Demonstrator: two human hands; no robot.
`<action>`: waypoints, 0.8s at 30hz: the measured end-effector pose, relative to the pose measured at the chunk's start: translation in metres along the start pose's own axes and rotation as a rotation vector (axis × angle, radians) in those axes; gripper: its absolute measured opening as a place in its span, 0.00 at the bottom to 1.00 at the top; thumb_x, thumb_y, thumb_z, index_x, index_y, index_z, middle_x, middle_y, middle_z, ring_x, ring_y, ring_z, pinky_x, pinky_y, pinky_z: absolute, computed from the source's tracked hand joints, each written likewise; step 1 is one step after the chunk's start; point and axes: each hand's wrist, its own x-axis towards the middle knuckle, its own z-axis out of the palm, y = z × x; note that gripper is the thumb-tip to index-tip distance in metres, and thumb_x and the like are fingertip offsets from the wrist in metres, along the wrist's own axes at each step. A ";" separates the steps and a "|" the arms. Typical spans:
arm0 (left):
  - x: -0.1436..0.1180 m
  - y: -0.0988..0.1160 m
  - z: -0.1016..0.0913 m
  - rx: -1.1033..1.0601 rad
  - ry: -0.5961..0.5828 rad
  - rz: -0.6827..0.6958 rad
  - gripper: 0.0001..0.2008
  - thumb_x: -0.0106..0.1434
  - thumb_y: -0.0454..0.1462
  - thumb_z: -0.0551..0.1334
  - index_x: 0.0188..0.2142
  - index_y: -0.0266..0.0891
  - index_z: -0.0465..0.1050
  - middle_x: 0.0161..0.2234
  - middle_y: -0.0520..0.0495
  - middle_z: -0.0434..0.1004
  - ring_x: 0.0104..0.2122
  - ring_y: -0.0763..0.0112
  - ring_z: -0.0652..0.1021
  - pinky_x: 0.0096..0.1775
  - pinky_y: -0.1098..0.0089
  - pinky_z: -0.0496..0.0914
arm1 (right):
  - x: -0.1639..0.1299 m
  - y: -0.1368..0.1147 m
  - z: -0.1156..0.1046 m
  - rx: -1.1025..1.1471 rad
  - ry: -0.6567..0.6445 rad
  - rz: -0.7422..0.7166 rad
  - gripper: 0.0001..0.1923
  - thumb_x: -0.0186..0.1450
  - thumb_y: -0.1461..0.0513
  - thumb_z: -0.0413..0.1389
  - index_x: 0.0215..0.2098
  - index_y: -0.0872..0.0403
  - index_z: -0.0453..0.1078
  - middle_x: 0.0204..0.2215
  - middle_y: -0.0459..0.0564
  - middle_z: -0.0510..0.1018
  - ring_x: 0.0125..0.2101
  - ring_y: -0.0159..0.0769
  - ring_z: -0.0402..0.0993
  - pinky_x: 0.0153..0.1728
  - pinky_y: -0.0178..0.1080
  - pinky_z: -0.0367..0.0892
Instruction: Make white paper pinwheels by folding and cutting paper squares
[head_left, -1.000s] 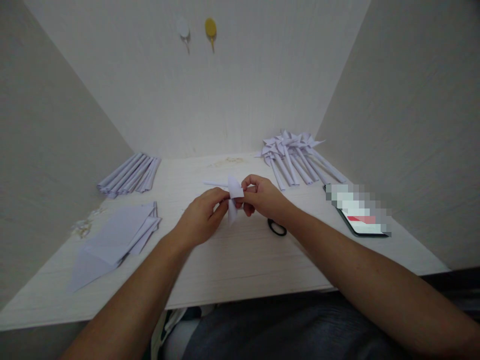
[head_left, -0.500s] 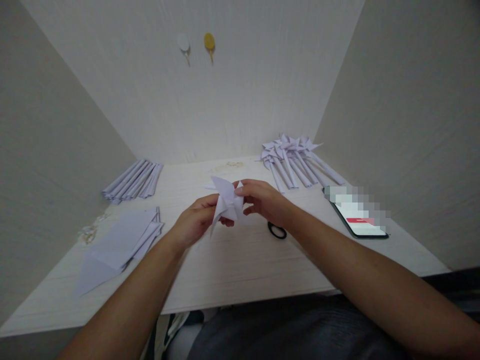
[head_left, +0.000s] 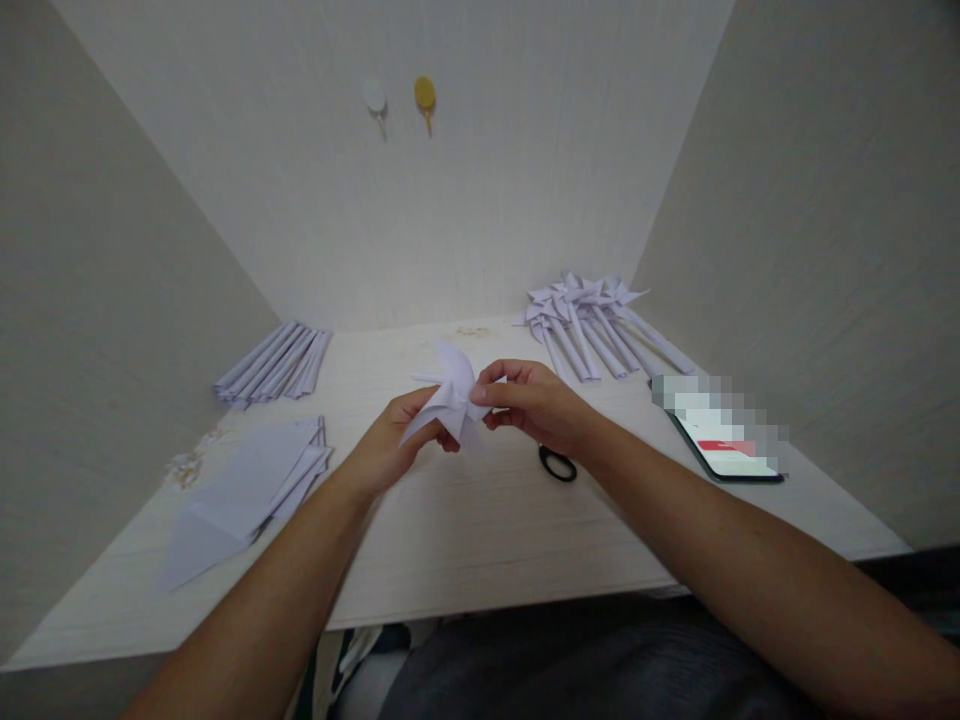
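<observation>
A white paper pinwheel [head_left: 452, 392] is held up above the middle of the table, its curved blades facing me. My left hand [head_left: 401, 435] is closed behind and below it, and the blades cover part of its fingers. From the right, my right hand [head_left: 529, 400] pinches the edge of one blade between thumb and fingers. A thin white paper end sticks out to the left behind the blades; what it belongs to is hidden. Below my right wrist, a black scissors handle [head_left: 557, 464] shows on the table, its other part hidden by the forearm.
Finished paper pinwheels [head_left: 581, 300] on rolled sticks lie at the back right. Rolled paper sticks [head_left: 274, 362] are bundled at the back left, with paper sheets [head_left: 251, 480] stacked in front. A phone [head_left: 724, 440] rests at the right. Walls enclose three sides; two hooks [head_left: 424, 95] hang behind.
The pinwheel's blades have turned. My right thumb and fingers have moved from the upper right blade to a lower spot on the right edge. My left hand has stayed almost in place.
</observation>
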 end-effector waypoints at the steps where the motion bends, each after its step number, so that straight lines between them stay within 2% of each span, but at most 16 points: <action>1: 0.000 -0.001 -0.001 0.032 -0.002 0.001 0.10 0.59 0.44 0.66 0.33 0.40 0.78 0.28 0.47 0.76 0.28 0.68 0.74 0.33 0.68 0.70 | 0.000 0.000 0.000 -0.007 0.007 0.000 0.17 0.47 0.59 0.74 0.27 0.55 0.72 0.24 0.43 0.77 0.23 0.27 0.71 0.25 0.31 0.68; 5: 0.004 -0.006 -0.003 0.091 0.059 0.020 0.10 0.60 0.43 0.65 0.34 0.39 0.79 0.26 0.48 0.74 0.28 0.67 0.73 0.34 0.67 0.69 | 0.002 0.002 0.000 -0.009 0.047 -0.002 0.18 0.45 0.62 0.74 0.24 0.55 0.69 0.20 0.41 0.75 0.22 0.26 0.71 0.24 0.30 0.68; 10: 0.006 -0.003 0.000 0.116 0.194 0.110 0.10 0.56 0.42 0.70 0.34 0.39 0.81 0.26 0.50 0.75 0.27 0.69 0.73 0.32 0.69 0.68 | 0.003 0.003 0.002 -0.009 0.060 -0.008 0.17 0.45 0.64 0.73 0.23 0.55 0.68 0.18 0.40 0.74 0.21 0.26 0.70 0.23 0.30 0.68; 14: 0.005 0.004 0.004 0.129 0.271 0.143 0.11 0.54 0.43 0.72 0.33 0.38 0.82 0.27 0.48 0.79 0.28 0.68 0.74 0.33 0.69 0.68 | 0.003 0.004 0.002 0.024 0.047 -0.002 0.18 0.45 0.64 0.73 0.29 0.54 0.70 0.21 0.40 0.76 0.22 0.28 0.71 0.23 0.31 0.69; 17: 0.005 0.006 0.005 0.105 0.275 0.141 0.11 0.52 0.42 0.73 0.32 0.38 0.82 0.29 0.46 0.82 0.29 0.67 0.76 0.33 0.68 0.69 | 0.002 0.004 0.002 0.003 -0.008 0.026 0.16 0.50 0.61 0.71 0.35 0.55 0.75 0.26 0.44 0.79 0.23 0.27 0.72 0.24 0.31 0.70; 20: 0.005 0.006 0.005 0.101 0.240 0.116 0.11 0.52 0.42 0.74 0.32 0.38 0.83 0.32 0.45 0.83 0.32 0.65 0.78 0.36 0.67 0.71 | 0.001 0.004 0.002 -0.026 -0.048 0.037 0.12 0.56 0.56 0.68 0.31 0.57 0.76 0.24 0.45 0.77 0.23 0.27 0.71 0.24 0.30 0.69; 24: 0.005 0.005 0.004 0.073 0.193 0.123 0.10 0.52 0.41 0.74 0.33 0.38 0.83 0.33 0.45 0.84 0.34 0.64 0.80 0.39 0.67 0.73 | 0.002 0.005 0.003 -0.052 -0.003 0.049 0.13 0.53 0.56 0.69 0.28 0.57 0.75 0.23 0.44 0.76 0.23 0.27 0.69 0.23 0.30 0.69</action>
